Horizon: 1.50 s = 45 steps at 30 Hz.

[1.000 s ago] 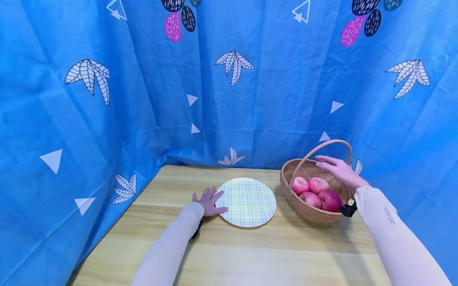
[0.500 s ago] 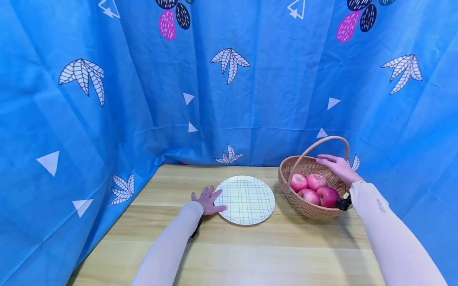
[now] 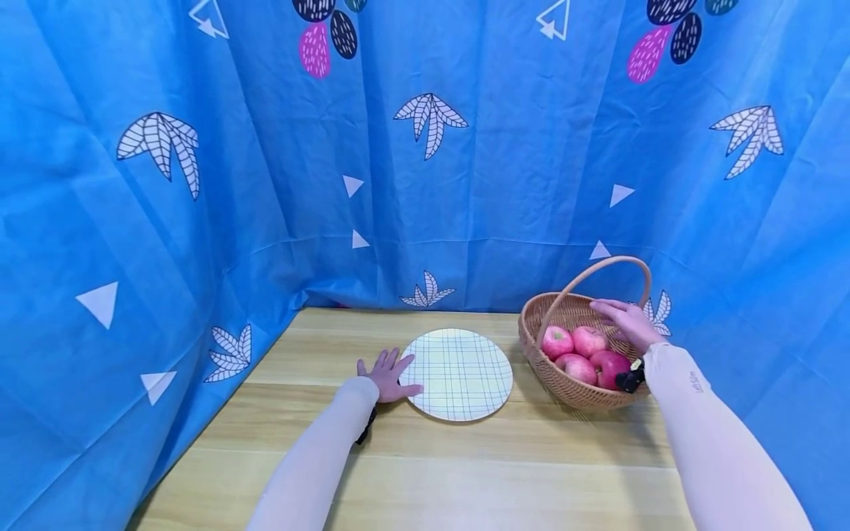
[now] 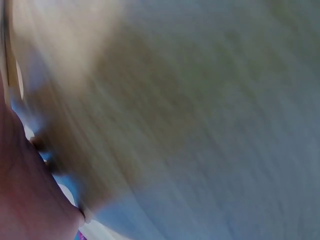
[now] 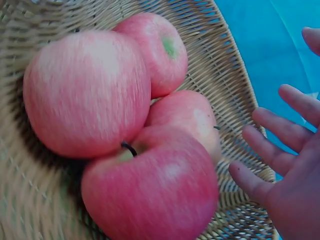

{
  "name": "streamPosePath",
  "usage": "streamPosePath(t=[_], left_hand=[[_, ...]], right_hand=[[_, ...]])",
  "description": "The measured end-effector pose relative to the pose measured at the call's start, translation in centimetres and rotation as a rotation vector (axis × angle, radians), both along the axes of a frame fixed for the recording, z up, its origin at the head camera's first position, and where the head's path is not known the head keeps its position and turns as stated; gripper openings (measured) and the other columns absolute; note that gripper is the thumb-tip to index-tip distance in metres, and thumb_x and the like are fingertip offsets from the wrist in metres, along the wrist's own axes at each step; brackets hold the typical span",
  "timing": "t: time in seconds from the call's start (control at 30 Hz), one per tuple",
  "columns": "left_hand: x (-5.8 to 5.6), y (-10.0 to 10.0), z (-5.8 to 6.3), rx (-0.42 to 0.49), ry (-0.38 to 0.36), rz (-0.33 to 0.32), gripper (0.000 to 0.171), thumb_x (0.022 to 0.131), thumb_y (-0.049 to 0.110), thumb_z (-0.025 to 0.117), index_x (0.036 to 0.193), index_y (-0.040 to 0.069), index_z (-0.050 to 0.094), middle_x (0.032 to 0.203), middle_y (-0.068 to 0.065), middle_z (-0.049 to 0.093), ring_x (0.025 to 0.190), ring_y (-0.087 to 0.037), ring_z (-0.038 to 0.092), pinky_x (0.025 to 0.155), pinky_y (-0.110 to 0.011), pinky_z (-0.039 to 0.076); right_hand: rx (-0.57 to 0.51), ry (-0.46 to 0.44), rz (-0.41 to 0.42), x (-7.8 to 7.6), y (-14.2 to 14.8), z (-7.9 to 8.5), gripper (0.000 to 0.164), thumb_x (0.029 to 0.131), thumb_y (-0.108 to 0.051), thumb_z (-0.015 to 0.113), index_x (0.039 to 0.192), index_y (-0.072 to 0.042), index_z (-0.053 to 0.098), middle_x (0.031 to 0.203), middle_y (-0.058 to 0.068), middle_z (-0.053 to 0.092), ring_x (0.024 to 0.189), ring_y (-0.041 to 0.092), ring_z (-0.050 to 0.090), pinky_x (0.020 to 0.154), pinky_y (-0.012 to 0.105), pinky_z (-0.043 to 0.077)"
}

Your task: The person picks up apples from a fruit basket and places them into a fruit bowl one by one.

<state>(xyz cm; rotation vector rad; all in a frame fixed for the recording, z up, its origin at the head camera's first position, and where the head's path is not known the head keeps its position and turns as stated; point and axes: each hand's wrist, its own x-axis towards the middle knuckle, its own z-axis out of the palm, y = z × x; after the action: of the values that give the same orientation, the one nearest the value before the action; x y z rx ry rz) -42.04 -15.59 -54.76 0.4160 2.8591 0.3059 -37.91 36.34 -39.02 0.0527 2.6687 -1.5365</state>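
Observation:
My left hand (image 3: 387,377) lies on the table with its fingers spread, at the left edge of a round plate (image 3: 458,376) with a pale checked pattern. Its thumb and forefinger overlap the plate's rim in the head view. On the right, my right hand (image 3: 627,323) reaches over a wicker basket (image 3: 578,394), fingers extended and holding nothing. Several red-pink apples (image 3: 556,343) sit together inside. Seen from the right wrist, the fingers are apart from the apples; a dark-stemmed apple (image 5: 150,185) is nearest. The left wrist view is mostly blurred table, with part of the hand (image 4: 30,190).
An arched handle (image 3: 598,269) rises over the basket, left of my right hand. Behind and at both sides of the wooden table (image 3: 451,479) hangs a blue patterned curtain (image 3: 432,199), close to the basket's back.
My right hand has come down a little into the basket's opening, its forearm shifting left. The left hand stays by the plate. The head view moves slightly.

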Motion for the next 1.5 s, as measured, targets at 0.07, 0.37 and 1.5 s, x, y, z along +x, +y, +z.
streamPosePath(t=[0.07,0.37,1.5], left_hand=[[0.0,0.0,0.1,0.002,0.002,0.002,0.104,0.072,0.098,0.037,0.16,0.046,0.014,0.171,-0.003,0.001,0.157,-0.033,-0.002,0.111,-0.078,-0.007],[0.5,0.2,0.1,0.003,0.003,0.0,0.102,0.076,0.095,0.039,0.16,0.044,0.015,0.171,-0.005,0.002,0.157,-0.033,-0.001,0.112,-0.077,-0.008],[0.4,0.0,0.4,0.012,0.011,-0.005,0.103,0.074,0.096,0.037,0.16,0.045,0.014,0.171,-0.003,0.0,0.157,-0.032,-0.002,0.111,-0.077,-0.009]], right_hand=[[-0.045,-0.016,-0.006,-0.1,0.0,-0.3,0.085,0.1,-0.061,0.046,0.158,-0.002,0.026,0.159,0.029,0.03,0.147,0.047,0.031,0.115,0.063,0.032],[-0.139,-0.072,-0.058,-0.3,0.3,-1.3,0.086,0.101,-0.061,0.044,0.161,-0.004,0.018,0.163,0.027,0.022,0.151,0.047,0.021,0.118,0.064,0.025],[0.05,-0.091,-0.154,-0.5,1.0,-3.3,0.085,0.093,-0.067,0.055,0.144,0.002,0.048,0.139,0.023,0.054,0.122,0.032,0.053,0.1,0.039,0.044]])
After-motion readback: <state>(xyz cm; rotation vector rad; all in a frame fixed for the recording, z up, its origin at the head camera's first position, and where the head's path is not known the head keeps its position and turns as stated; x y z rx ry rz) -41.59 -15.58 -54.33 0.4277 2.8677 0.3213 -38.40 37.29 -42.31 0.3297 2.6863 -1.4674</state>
